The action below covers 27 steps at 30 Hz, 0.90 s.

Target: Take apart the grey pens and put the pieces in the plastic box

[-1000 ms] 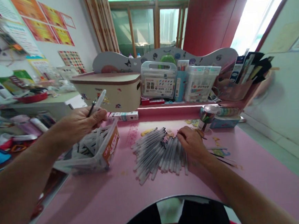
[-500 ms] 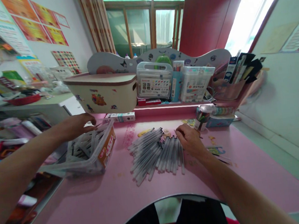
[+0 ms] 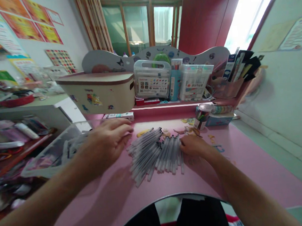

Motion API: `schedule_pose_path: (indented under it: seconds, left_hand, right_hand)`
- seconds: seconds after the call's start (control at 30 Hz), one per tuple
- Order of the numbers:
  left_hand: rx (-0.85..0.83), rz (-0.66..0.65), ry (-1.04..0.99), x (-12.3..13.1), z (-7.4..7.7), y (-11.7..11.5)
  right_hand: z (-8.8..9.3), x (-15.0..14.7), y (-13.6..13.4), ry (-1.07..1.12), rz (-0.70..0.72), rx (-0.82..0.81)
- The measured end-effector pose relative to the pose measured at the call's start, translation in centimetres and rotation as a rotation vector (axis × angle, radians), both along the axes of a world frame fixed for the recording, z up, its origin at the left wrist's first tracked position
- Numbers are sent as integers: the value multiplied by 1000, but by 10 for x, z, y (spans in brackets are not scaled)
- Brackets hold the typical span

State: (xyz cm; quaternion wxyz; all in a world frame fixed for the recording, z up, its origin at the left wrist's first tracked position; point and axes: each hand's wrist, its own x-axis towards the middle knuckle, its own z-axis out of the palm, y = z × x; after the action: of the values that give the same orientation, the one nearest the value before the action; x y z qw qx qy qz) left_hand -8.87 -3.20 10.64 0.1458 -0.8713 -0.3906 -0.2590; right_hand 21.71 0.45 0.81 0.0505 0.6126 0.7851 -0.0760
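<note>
The pens (image 3: 145, 157) lie fanned in two overlapping bunches at the centre of the frame, on a pink table (image 3: 250, 175). At their right edge rests the person's right hand (image 3: 192, 145), fingers curled; whether they grip a pen cannot be told. Just left of the pens, the left hand (image 3: 112, 138) has its fingers released and loosely bent. A clear tub (image 3: 36, 171) sits further left. At upper centre, a carry case (image 3: 152, 78) bears a printed label with a barcode, its writing too small to read.
</note>
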Motion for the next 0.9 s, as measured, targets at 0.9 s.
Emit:
schedule_pose_path:
  seconds: [0.9]
  left_hand:
    - [-1031, -191, -1372, 118, -110, -4]
  right_hand:
    - [10, -26, -15, 915, 139, 137]
